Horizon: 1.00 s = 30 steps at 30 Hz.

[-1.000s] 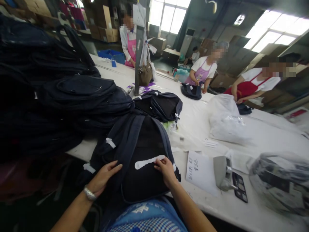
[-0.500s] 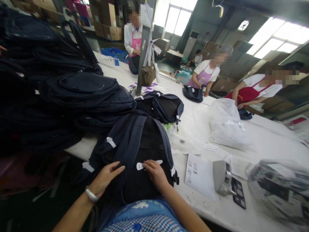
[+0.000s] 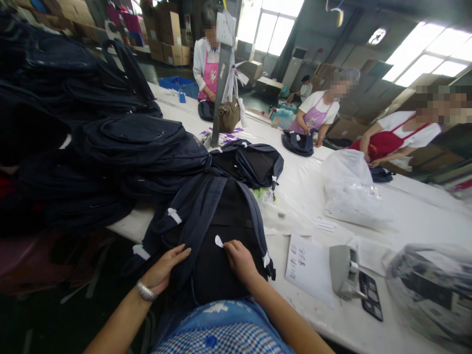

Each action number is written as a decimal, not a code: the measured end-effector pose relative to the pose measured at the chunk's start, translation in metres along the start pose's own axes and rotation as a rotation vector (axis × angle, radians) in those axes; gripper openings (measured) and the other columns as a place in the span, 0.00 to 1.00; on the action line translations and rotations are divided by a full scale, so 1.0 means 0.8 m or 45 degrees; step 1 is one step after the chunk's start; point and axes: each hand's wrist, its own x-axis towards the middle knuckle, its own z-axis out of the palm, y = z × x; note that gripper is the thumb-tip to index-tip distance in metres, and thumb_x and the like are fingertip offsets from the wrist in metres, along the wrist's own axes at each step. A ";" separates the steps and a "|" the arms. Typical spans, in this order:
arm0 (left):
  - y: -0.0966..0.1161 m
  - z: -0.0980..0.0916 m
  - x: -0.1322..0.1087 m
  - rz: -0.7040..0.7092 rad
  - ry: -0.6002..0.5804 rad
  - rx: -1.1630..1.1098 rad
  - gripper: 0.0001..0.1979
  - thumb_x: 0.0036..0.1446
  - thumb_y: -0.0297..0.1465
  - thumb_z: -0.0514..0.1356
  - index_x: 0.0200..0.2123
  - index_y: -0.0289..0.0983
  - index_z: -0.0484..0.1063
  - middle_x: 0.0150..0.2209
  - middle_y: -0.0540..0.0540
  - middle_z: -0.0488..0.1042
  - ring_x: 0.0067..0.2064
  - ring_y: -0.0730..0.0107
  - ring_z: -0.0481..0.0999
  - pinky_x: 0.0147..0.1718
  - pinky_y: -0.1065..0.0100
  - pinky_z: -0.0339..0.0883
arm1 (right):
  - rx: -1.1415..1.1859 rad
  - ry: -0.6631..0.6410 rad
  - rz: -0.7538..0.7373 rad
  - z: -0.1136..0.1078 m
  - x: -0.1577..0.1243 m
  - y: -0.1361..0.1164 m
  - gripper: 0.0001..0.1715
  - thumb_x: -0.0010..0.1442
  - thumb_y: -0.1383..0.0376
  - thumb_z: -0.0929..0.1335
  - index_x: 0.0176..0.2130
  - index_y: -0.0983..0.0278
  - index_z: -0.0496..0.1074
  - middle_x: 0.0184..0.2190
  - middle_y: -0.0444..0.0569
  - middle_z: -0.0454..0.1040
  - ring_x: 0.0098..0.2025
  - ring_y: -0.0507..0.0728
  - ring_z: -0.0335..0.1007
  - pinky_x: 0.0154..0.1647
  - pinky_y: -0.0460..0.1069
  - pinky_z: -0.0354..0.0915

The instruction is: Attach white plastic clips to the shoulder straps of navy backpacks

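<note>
A dark navy backpack [image 3: 236,216] lies on the table edge in front of me, its black back panel and shoulder straps facing up. My right hand [image 3: 240,259] is over the panel, fingertips closed on a small white tag [image 3: 219,241] whose rounded end sticks out to the left. At the left shoulder strap [image 3: 206,216], my left hand [image 3: 166,268] rests with thumb and fingers apart, touching the bag's side; some of its fingers are partly hidden. White paper-like wraps [image 3: 174,215] sit on the strap ends at both sides of the bag.
Piled navy backpacks [image 3: 143,147] fill the left, and another backpack [image 3: 254,162] lies beyond mine. To the right are a handwritten sheet [image 3: 308,268], a grey tape dispenser [image 3: 343,270] and plastic bags [image 3: 354,191]. A metal post [image 3: 222,83] rises from the table. Several co-workers handle bags opposite.
My right fingers have gone from lying over the white tag to pinching it. The tag has turned, its free end now tilted upward. My left hand stays by the strap.
</note>
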 end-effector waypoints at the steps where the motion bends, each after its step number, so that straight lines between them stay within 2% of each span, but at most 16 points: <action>1: -0.002 -0.004 0.003 -0.017 0.009 -0.046 0.21 0.45 0.35 0.69 0.44 0.35 0.74 0.45 0.40 0.79 0.47 0.60 0.78 0.49 0.66 0.70 | 0.066 0.043 0.067 -0.003 0.003 -0.005 0.12 0.65 0.69 0.59 0.43 0.62 0.70 0.38 0.51 0.71 0.40 0.55 0.68 0.42 0.49 0.65; 5: -0.006 -0.008 0.008 -0.070 0.081 -0.133 0.20 0.44 0.32 0.70 0.43 0.36 0.75 0.42 0.43 0.80 0.46 0.61 0.78 0.48 0.67 0.72 | 0.346 0.137 0.312 -0.015 0.013 -0.035 0.10 0.64 0.67 0.60 0.40 0.64 0.69 0.30 0.46 0.70 0.31 0.52 0.68 0.36 0.46 0.64; 8: -0.003 0.002 0.002 -0.053 0.084 -0.070 0.20 0.46 0.31 0.69 0.44 0.36 0.74 0.42 0.42 0.80 0.46 0.60 0.78 0.47 0.66 0.72 | 0.578 0.040 0.396 -0.014 0.019 -0.059 0.09 0.63 0.65 0.62 0.39 0.63 0.71 0.23 0.42 0.69 0.25 0.50 0.66 0.31 0.45 0.63; 12: 0.003 0.022 -0.009 0.071 -0.026 0.138 0.21 0.50 0.36 0.67 0.47 0.36 0.73 0.44 0.42 0.79 0.46 0.59 0.78 0.48 0.63 0.71 | 0.986 -0.088 0.396 -0.001 0.029 -0.082 0.12 0.60 0.62 0.65 0.40 0.64 0.76 0.27 0.44 0.74 0.24 0.50 0.67 0.28 0.44 0.63; 14: 0.002 0.027 -0.011 0.158 -0.024 0.288 0.23 0.50 0.39 0.65 0.49 0.36 0.73 0.44 0.43 0.79 0.46 0.57 0.78 0.48 0.61 0.72 | 1.151 -0.149 0.449 0.005 0.032 -0.086 0.13 0.58 0.60 0.66 0.37 0.65 0.77 0.24 0.44 0.73 0.25 0.50 0.66 0.27 0.44 0.62; 18: -0.008 0.023 0.001 0.451 0.208 0.622 0.24 0.46 0.42 0.67 0.44 0.35 0.75 0.46 0.41 0.78 0.50 0.53 0.75 0.53 0.57 0.67 | 1.353 -0.324 0.644 0.012 0.031 -0.083 0.15 0.51 0.56 0.71 0.31 0.66 0.78 0.20 0.44 0.71 0.21 0.48 0.61 0.23 0.43 0.58; 21: -0.017 0.019 0.008 0.634 0.351 0.743 0.25 0.42 0.42 0.67 0.42 0.34 0.75 0.48 0.40 0.76 0.50 0.52 0.75 0.54 0.56 0.67 | 1.529 -0.464 0.664 0.010 0.028 -0.079 0.15 0.48 0.57 0.72 0.32 0.66 0.78 0.21 0.44 0.72 0.21 0.47 0.60 0.22 0.42 0.56; 23: -0.020 0.021 0.007 0.660 0.375 0.758 0.26 0.43 0.43 0.66 0.44 0.35 0.74 0.47 0.39 0.76 0.47 0.53 0.77 0.50 0.56 0.70 | 1.622 -0.496 0.669 0.008 0.026 -0.079 0.14 0.47 0.59 0.73 0.34 0.66 0.78 0.23 0.44 0.73 0.23 0.47 0.61 0.24 0.42 0.57; 27: -0.023 0.031 -0.003 0.591 0.458 0.705 0.32 0.43 0.44 0.66 0.51 0.37 0.66 0.49 0.38 0.74 0.39 0.57 0.80 0.42 0.58 0.74 | 1.722 -0.470 0.707 0.008 0.023 -0.079 0.14 0.48 0.61 0.72 0.36 0.66 0.78 0.25 0.45 0.73 0.24 0.47 0.62 0.25 0.42 0.56; 30: -0.030 0.034 -0.004 0.556 0.514 0.640 0.38 0.43 0.44 0.66 0.56 0.37 0.61 0.49 0.38 0.74 0.39 0.56 0.80 0.41 0.59 0.74 | 1.747 -0.475 0.718 0.014 0.021 -0.077 0.14 0.48 0.62 0.72 0.36 0.67 0.78 0.26 0.46 0.74 0.23 0.46 0.62 0.25 0.42 0.57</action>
